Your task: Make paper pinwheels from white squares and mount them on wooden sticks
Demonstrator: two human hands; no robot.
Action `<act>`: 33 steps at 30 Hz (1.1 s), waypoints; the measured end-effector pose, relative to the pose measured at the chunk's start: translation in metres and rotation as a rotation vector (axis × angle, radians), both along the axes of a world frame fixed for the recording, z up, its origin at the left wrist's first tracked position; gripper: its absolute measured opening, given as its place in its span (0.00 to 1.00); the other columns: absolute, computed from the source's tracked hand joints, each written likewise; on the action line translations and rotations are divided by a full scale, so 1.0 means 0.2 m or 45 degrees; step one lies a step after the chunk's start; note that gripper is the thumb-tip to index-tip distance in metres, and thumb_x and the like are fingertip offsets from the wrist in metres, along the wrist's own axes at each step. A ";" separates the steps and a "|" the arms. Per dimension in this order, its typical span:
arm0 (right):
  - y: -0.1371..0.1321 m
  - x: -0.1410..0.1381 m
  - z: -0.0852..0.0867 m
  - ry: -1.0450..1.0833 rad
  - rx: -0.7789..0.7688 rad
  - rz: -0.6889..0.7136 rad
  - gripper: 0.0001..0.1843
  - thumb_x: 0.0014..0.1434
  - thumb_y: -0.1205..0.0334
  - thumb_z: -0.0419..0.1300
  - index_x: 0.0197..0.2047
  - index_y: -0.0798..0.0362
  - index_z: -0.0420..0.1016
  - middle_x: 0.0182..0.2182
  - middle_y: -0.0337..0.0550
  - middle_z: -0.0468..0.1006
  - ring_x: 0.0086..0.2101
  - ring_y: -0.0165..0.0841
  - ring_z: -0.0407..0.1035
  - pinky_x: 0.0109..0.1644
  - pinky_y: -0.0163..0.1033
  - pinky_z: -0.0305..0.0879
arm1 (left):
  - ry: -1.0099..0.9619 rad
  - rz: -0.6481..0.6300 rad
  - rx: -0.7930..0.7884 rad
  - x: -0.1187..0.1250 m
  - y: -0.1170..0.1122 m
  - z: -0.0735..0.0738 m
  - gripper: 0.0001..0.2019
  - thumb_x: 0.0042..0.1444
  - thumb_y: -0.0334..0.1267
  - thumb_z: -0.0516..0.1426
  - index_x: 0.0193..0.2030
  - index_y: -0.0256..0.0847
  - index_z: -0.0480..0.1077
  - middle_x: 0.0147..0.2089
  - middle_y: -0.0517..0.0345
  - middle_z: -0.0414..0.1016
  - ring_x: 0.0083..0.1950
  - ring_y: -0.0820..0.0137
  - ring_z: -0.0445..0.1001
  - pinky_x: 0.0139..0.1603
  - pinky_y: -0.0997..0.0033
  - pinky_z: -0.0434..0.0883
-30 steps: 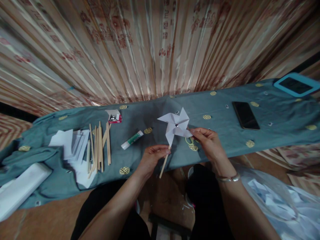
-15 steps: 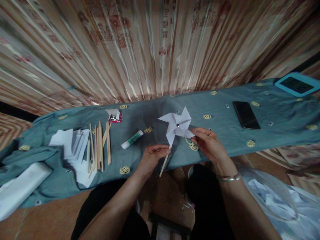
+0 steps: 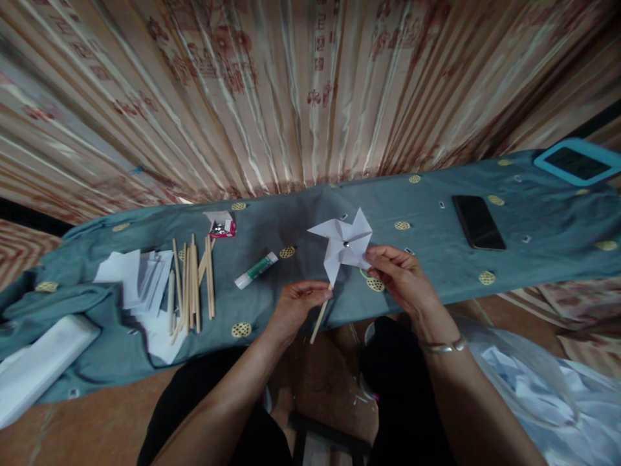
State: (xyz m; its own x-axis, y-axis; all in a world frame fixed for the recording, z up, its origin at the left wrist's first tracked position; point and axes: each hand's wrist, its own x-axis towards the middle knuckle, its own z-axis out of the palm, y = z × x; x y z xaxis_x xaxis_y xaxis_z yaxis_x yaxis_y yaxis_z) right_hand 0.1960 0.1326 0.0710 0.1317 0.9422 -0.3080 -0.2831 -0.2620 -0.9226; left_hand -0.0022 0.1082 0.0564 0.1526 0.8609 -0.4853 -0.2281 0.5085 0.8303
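Note:
A white paper pinwheel (image 3: 343, 243) on a wooden stick (image 3: 320, 319) is held up over the near edge of a table covered in blue-grey cloth (image 3: 427, 213). My left hand (image 3: 297, 304) is closed round the stick just under the paper. My right hand (image 3: 400, 275) pinches the pinwheel's right blade between thumb and fingers; a bangle sits on that wrist. A metal pin shows at the pinwheel's centre.
On the cloth to the left lie several wooden sticks (image 3: 191, 285), white paper pieces (image 3: 138, 278), a glue stick (image 3: 256, 270) and a small red pin box (image 3: 220, 225). A dark phone (image 3: 478, 222) and a blue-cased tablet (image 3: 575, 162) lie right. A clear bag of paper scraps (image 3: 533, 395) sits lower right.
The pinwheel has turned slightly and shifted a little right under my right fingers. My left hand has kept its hold on the stick.

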 end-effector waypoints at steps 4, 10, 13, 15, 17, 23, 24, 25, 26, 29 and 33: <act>0.00 0.00 -0.01 0.001 0.009 0.001 0.19 0.31 0.49 0.78 0.25 0.49 0.82 0.22 0.36 0.77 0.22 0.25 0.66 0.26 0.32 0.63 | 0.008 -0.009 -0.001 0.00 0.00 0.00 0.12 0.32 0.41 0.71 0.25 0.40 0.81 0.25 0.58 0.79 0.29 0.73 0.71 0.36 0.72 0.66; -0.01 0.00 0.01 -0.042 -0.013 0.084 0.22 0.33 0.45 0.77 0.27 0.50 0.81 0.23 0.36 0.77 0.22 0.25 0.66 0.27 0.32 0.62 | 0.001 -0.001 0.006 0.00 0.00 0.00 0.13 0.30 0.41 0.72 0.26 0.40 0.81 0.26 0.57 0.79 0.30 0.72 0.71 0.37 0.72 0.66; -0.01 -0.01 0.02 -0.070 -0.026 0.114 0.23 0.32 0.46 0.77 0.29 0.51 0.81 0.24 0.36 0.78 0.23 0.26 0.68 0.27 0.32 0.61 | -0.007 0.006 0.001 0.00 0.00 0.00 0.13 0.30 0.42 0.72 0.25 0.40 0.81 0.26 0.57 0.79 0.29 0.72 0.71 0.36 0.72 0.66; -0.01 -0.01 0.02 -0.080 -0.011 0.126 0.23 0.33 0.47 0.78 0.30 0.51 0.81 0.24 0.36 0.79 0.24 0.26 0.68 0.27 0.32 0.60 | -0.008 0.006 0.003 0.00 0.00 0.00 0.13 0.30 0.42 0.72 0.25 0.40 0.81 0.26 0.57 0.79 0.29 0.72 0.71 0.36 0.72 0.66; -0.01 -0.01 0.01 -0.084 0.001 0.140 0.22 0.34 0.49 0.78 0.31 0.51 0.81 0.24 0.36 0.79 0.24 0.26 0.68 0.27 0.32 0.60 | -0.011 0.010 -0.006 0.00 0.00 0.00 0.13 0.30 0.42 0.72 0.25 0.40 0.81 0.26 0.57 0.79 0.30 0.72 0.71 0.36 0.72 0.66; 0.00 0.01 0.00 -0.005 -0.035 0.053 0.23 0.32 0.46 0.78 0.29 0.50 0.81 0.23 0.35 0.78 0.22 0.25 0.68 0.27 0.31 0.63 | -0.006 0.011 0.010 0.00 0.00 0.01 0.13 0.31 0.42 0.71 0.26 0.40 0.81 0.26 0.57 0.79 0.30 0.73 0.71 0.37 0.73 0.66; 0.00 0.01 0.00 0.013 -0.033 0.046 0.22 0.32 0.46 0.78 0.28 0.50 0.81 0.22 0.35 0.78 0.22 0.25 0.68 0.26 0.31 0.63 | 0.000 0.008 0.014 0.00 0.00 0.01 0.13 0.31 0.42 0.71 0.26 0.40 0.81 0.26 0.57 0.79 0.30 0.73 0.71 0.37 0.73 0.66; 0.00 0.01 0.00 0.025 -0.034 0.051 0.22 0.32 0.47 0.78 0.28 0.50 0.81 0.22 0.35 0.78 0.21 0.25 0.68 0.26 0.31 0.63 | 0.003 0.007 0.016 0.00 0.00 0.01 0.13 0.31 0.42 0.71 0.26 0.40 0.81 0.26 0.57 0.79 0.29 0.73 0.71 0.36 0.73 0.66; 0.00 0.01 0.00 0.034 -0.038 0.064 0.21 0.33 0.48 0.78 0.28 0.51 0.81 0.22 0.36 0.77 0.21 0.24 0.67 0.25 0.30 0.63 | 0.002 0.011 0.015 0.00 0.00 0.01 0.13 0.31 0.42 0.71 0.26 0.40 0.81 0.26 0.57 0.79 0.30 0.73 0.71 0.36 0.73 0.66; -0.01 0.00 0.01 0.055 -0.049 0.091 0.20 0.34 0.49 0.78 0.27 0.51 0.81 0.20 0.34 0.76 0.19 0.23 0.66 0.23 0.29 0.61 | 0.000 0.027 -0.002 0.00 0.00 0.00 0.13 0.30 0.41 0.71 0.25 0.40 0.81 0.26 0.57 0.80 0.30 0.73 0.72 0.37 0.73 0.66; -0.01 -0.01 0.01 0.046 -0.039 0.109 0.19 0.36 0.50 0.77 0.26 0.52 0.80 0.19 0.34 0.74 0.19 0.22 0.64 0.22 0.28 0.59 | 0.018 0.028 -0.022 0.01 0.00 0.00 0.13 0.29 0.40 0.71 0.25 0.40 0.81 0.26 0.58 0.79 0.29 0.73 0.71 0.35 0.73 0.66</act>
